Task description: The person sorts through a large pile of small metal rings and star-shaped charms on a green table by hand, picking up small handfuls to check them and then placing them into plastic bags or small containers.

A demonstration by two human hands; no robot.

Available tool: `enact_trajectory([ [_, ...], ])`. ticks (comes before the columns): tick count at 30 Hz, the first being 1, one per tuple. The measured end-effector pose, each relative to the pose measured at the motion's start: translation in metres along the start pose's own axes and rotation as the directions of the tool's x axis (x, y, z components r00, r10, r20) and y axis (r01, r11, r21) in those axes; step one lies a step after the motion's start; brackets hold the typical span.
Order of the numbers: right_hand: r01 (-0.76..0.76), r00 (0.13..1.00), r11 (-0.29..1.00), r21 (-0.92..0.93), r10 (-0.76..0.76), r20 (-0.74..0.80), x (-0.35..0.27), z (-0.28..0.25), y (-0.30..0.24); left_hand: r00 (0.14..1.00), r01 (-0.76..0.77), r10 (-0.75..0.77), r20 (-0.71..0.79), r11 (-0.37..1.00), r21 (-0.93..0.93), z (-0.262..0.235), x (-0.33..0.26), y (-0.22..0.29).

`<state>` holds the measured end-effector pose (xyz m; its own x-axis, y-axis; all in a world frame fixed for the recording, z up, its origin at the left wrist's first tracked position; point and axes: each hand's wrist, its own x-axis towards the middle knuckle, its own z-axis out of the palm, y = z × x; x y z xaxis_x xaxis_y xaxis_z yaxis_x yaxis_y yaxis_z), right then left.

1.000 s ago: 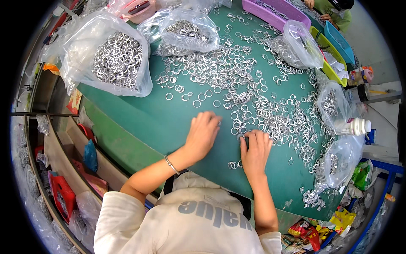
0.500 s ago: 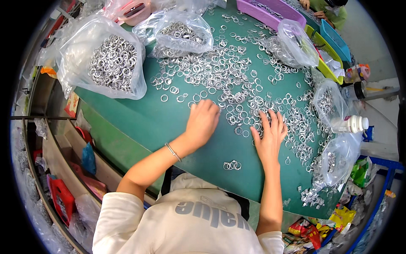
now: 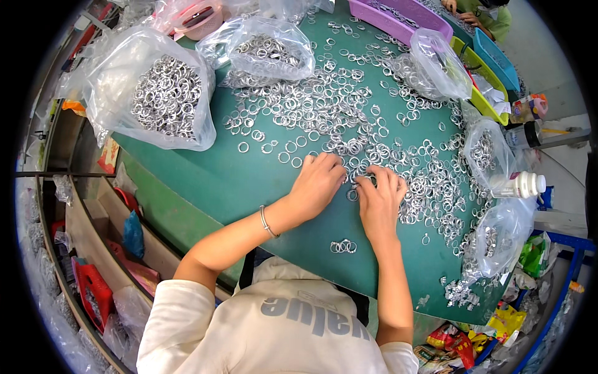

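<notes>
Silvery metal rings (image 3: 317,100) lie in a loose spread over the green table (image 3: 205,181). My left hand (image 3: 319,185), a bracelet (image 3: 268,223) at its wrist, is at the near edge of the spread. Its fingers are bent down and closed; their tips are partly hidden, and I cannot make out what is in them. Just to its right, my right hand (image 3: 382,202) has its fingers curled in among the rings, thumb close to the index finger; what it grips is hidden. Between my forearms lies a small row of rings (image 3: 343,247), apart from the rest.
Clear plastic bags of rings stand at the back left (image 3: 199,124) and along the right side (image 3: 498,237). A purple basket (image 3: 398,25), a yellow-green basket (image 3: 473,93) and a white bottle (image 3: 526,184) are at the right. Another person's hands (image 3: 470,19) show at the far right.
My left hand has moved right and slightly nearer. My right hand has moved left, its spread fingers now curled. The two hands are closer together, at the rings.
</notes>
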<state>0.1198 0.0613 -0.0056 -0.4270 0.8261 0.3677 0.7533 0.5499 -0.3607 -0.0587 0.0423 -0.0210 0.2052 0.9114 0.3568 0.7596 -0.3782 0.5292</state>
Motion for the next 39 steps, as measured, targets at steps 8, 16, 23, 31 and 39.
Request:
enact_trajectory([
  [8,-0.206,0.979,0.973,0.109,0.206,0.011,-0.018,-0.029,0.009,0.977,0.194,-0.211,-0.005,0.904,-0.380,-0.019,-0.008,0.001],
  [16,-0.335,0.904,0.900,0.278,0.223,0.364,-0.024,-0.043,-0.005,0.945,0.121,0.023,0.326,0.902,-0.415,-0.019,-0.060,0.038],
  [23,-0.056,0.996,0.998,0.005,0.055,0.064,0.021,-0.002,0.004,0.988,0.152,-0.154,0.018,0.986,0.063,-0.011,-0.008,0.012],
  [31,-0.043,0.999,0.999,0.015,0.043,0.028,0.011,-0.002,0.005,0.995,0.068,-0.059,0.076,0.991,-0.114,-0.014,-0.029,0.024],
  [39,-0.096,0.991,0.995,0.018,0.094,0.099,-0.009,-0.014,0.008,0.990,0.008,0.013,0.139,0.989,-0.149,-0.016,-0.046,0.026],
])
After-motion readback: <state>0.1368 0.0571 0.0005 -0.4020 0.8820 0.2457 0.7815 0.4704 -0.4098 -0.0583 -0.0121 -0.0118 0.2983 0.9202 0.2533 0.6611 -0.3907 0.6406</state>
